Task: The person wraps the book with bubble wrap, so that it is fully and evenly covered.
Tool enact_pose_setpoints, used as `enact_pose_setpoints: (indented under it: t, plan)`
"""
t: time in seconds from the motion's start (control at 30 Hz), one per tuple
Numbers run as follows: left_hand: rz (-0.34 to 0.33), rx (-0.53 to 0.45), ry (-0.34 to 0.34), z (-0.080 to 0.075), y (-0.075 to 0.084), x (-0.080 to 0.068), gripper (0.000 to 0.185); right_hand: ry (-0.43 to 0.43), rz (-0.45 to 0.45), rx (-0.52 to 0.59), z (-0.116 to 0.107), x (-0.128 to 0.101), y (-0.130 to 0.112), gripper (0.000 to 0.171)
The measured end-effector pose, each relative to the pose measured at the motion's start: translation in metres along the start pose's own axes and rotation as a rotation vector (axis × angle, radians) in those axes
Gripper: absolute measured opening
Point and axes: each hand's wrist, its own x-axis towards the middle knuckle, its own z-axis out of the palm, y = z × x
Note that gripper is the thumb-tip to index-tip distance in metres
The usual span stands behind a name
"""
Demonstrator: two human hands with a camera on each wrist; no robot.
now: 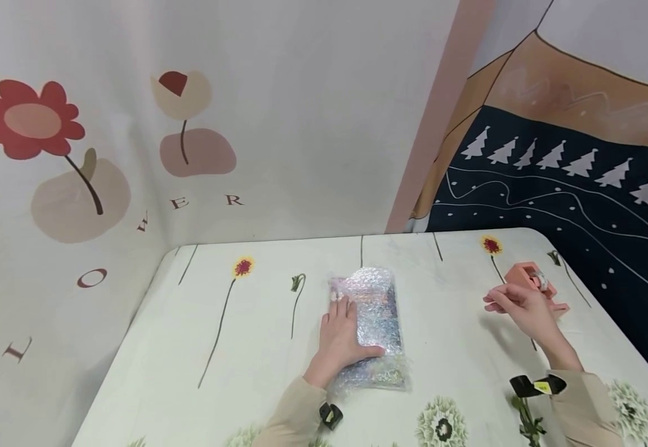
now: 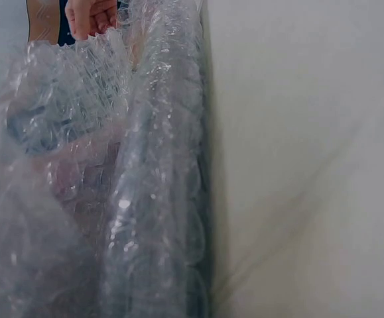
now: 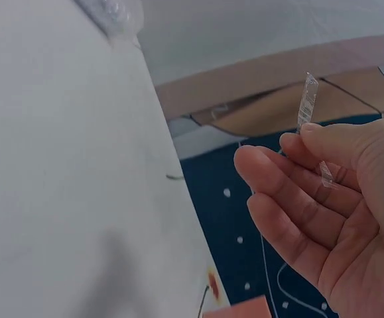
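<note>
A flat package in bubble wrap point(image 1: 378, 316) lies on the table, something pinkish and blue showing through the clear film. On its left part rests my left hand point(image 1: 339, 335), fingers spread and thumb reaching across the wrap. Close up in the left wrist view, the bubble wrap point(image 2: 158, 159) has a bulging edge against the white cloth. My right hand point(image 1: 522, 307) is raised above the table's right side. Between thumb and index finger it pinches a short strip of clear tape point(image 3: 307, 99), plain in the right wrist view.
A pink tape dispenser point(image 1: 519, 273) with a roll in it stands at the right, just behind my right hand. The table is covered by a white flower-print cloth point(image 1: 167, 372). Printed curtains point(image 1: 313, 124) hang behind the table's back edge.
</note>
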Motion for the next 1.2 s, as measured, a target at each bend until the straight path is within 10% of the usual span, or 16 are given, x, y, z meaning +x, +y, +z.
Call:
enact_pose_setpoints:
  t: [0.33, 0.7, 1.2]
  plan:
    - [-0.003, 0.007, 0.000, 0.001, 0.000, 0.001, 0.114, -0.031, -0.017, 0.008, 0.022, 0.022, 0.008, 0.011]
    - [-0.005, 0.006, -0.003, 0.001, 0.000, 0.000, 0.114, -0.083, -0.023, -0.052, 0.051, 0.041, -0.046, 0.009]
    - [0.006, 0.014, 0.026, 0.001, 0.000, 0.000, 0.113, -0.314, -0.061, 0.038, 0.110, 0.063, -0.057, 0.009]
